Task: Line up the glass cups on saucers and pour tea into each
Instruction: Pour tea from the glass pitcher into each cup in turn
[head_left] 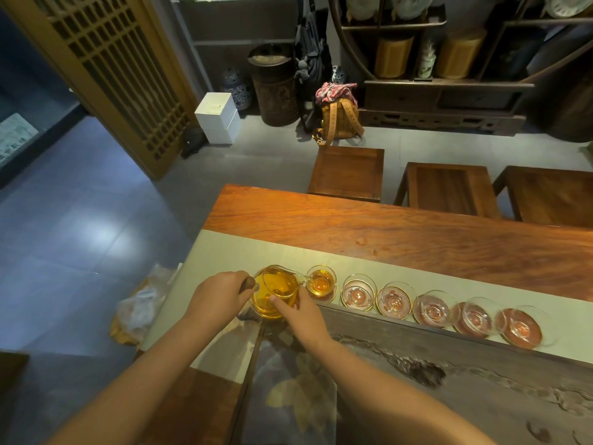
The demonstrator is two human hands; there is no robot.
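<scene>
Left hand (221,295) closed on dark handle, right hand (301,311) loosely bracing clear glass pitcher of amber tea (276,289), spout over first gold-rimmed glass cup (321,281) on the pale runner; overtilt risks overflow onto its saucer.

Two bare forearms come in from the bottom edge, one on each side. No sleeve shows on either arm, nor a cuff or a glove. The wrists carry no watch, strap or bracelet. The left hand (218,297) shows its back and knuckles, with no ring visible on them. The right hand (303,311) shows its back too, and its fingers (278,300) look plain and unadorned. Nails are too small to make out.
</scene>
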